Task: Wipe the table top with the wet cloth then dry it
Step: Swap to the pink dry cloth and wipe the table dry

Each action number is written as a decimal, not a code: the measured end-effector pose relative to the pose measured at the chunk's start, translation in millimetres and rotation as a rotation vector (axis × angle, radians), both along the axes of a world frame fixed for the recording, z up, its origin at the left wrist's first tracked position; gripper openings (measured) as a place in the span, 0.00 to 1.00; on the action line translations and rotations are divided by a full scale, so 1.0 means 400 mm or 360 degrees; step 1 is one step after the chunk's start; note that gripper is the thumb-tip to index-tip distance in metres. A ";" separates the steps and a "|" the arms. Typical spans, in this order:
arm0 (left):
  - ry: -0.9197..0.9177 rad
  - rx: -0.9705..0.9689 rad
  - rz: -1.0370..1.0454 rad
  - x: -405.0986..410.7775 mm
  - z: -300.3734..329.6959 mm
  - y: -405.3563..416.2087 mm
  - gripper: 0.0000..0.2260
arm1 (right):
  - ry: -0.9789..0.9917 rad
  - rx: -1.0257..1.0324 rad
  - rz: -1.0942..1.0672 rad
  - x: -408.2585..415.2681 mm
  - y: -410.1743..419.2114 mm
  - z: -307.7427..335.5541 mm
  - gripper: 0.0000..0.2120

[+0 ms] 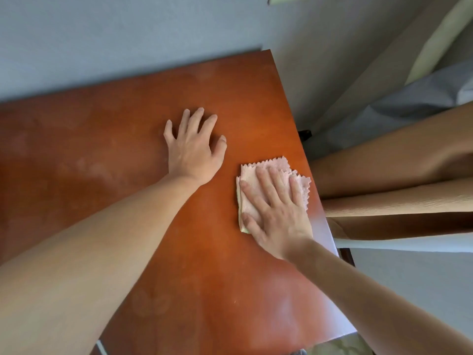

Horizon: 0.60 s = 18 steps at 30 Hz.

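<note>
A reddish-brown wooden table top (115, 155) fills most of the view, with faint pale smears on its left half. A folded pink cloth (275, 166) with zigzag edges lies near the table's right edge. My right hand (276, 213) presses flat on the cloth with straight, spread fingers and covers most of it. My left hand (194, 147) rests palm-down on the bare wood to the left of the cloth, fingers spread, touching nothing else.
A grey wall (128, 34) runs along the table's far edge. Past the right edge stand tan wooden furniture parts (396, 201) and pale grey fabric (409, 98). Pale floor (409, 278) shows at the lower right.
</note>
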<state>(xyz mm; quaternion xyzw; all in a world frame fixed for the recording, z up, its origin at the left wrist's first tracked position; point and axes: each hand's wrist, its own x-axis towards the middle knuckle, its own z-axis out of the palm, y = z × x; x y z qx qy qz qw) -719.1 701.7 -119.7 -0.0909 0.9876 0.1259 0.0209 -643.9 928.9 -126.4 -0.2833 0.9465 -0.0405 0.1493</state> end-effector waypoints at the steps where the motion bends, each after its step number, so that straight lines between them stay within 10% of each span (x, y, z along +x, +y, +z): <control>1: -0.0001 0.0007 0.0018 0.028 0.005 0.005 0.25 | 0.0003 0.0026 -0.0013 -0.019 -0.010 0.000 0.31; 18: -0.0131 -0.0185 -0.0005 0.444 -0.045 0.044 0.27 | 0.0041 -0.0086 -0.0005 0.086 -0.054 -0.010 0.30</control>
